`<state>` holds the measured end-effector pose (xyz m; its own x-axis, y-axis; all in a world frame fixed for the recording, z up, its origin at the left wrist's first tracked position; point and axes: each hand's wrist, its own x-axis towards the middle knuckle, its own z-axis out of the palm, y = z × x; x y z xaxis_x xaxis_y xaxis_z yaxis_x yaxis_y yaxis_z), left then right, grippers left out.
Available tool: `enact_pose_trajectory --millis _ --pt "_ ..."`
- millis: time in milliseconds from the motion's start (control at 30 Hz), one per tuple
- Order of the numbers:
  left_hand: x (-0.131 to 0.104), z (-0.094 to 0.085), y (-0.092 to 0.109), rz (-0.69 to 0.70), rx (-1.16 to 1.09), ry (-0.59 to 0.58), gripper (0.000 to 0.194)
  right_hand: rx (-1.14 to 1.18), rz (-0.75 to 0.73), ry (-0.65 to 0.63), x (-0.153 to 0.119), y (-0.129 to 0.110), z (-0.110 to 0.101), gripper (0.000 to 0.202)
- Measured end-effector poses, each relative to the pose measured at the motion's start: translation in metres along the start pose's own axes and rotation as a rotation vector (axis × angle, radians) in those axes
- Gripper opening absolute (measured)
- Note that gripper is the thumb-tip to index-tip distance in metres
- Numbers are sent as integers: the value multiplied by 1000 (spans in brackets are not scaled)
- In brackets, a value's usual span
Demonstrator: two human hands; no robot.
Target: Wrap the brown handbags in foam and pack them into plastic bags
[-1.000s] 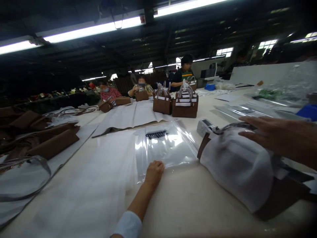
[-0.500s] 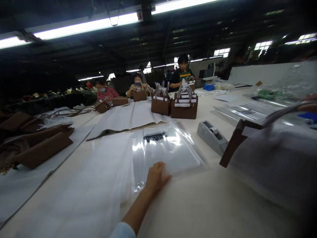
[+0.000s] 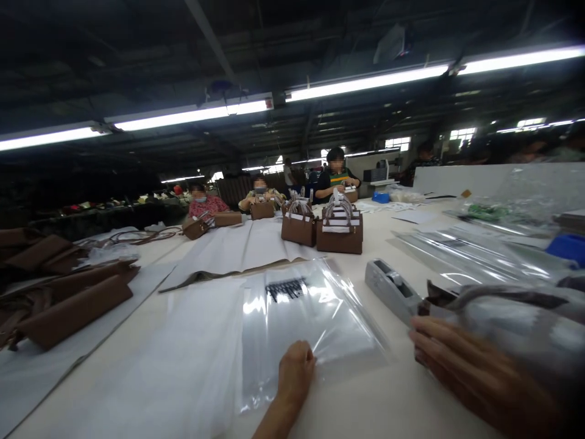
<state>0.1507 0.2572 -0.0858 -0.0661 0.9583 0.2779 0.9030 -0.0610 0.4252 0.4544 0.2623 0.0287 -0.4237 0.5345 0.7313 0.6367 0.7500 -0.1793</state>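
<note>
My left hand (image 3: pixel 296 371) is closed in a pinch at the near edge of a clear plastic bag (image 3: pixel 274 332). This bag lies flat on the table and carries dark printing near its far side. At the right, my right hand (image 3: pixel 478 369) rests with outstretched fingers against a dark brown handbag (image 3: pixel 432 299), slightly blurred. Pale wrapping (image 3: pixel 512 323) covers much of that handbag, and its handle shows under it. A grey tape dispenser (image 3: pixel 392 286) stands between the plastic bag and the handbag.
White sheets (image 3: pixel 183 347) lie left of the plastic bag. Brown handbags (image 3: pixel 339 238) stand beyond it; more brown pieces (image 3: pixel 77 308) lie far left. Clear plastic sheets (image 3: pixel 479 253) and a blue object (image 3: pixel 567 249) are at right. Several co-workers (image 3: pixel 337 177) sit across the table.
The view has tilted up. My left hand has curled at the plastic bag's edge, which has lifted and creased. The wrapped handbag has come down at right, and my right hand now shows on it.
</note>
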Motion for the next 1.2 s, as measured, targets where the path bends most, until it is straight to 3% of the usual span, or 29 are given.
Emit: enact_pose_trajectory --millis 100,267,400,600,767,867,933,1033,1133,1200 --pt "7 -4 5 -47 -126 -82 18 -65 -152 -228 13 -12 33 23" --pt "15 -8 1 -89 -290 -182 26 -90 -134 -280 17 -8 67 23" --pt "15 -9 5 -140 -341 -148 23 70 12 -343 17 3 76 24" --pt "21 -10 27 -154 -380 -38 20 293 523 -342 46 5 93 34" --pt "28 -1 54 -107 -404 -19 24 463 647 -616 40 -6 128 32" --pt "34 -11 58 -90 -389 -18 23 464 751 -666 20 -4 143 31" --pt "42 -30 52 -120 -342 33 19 399 836 -685 7 2 144 30" --pt "55 -64 43 -161 -233 119 14 297 881 -724 -2 6 128 33" --pt "60 -80 50 -131 -123 106 11 310 792 -740 7 -10 102 41" --pt "57 -77 65 -90 -63 68 9 504 645 -755 20 -28 87 38"
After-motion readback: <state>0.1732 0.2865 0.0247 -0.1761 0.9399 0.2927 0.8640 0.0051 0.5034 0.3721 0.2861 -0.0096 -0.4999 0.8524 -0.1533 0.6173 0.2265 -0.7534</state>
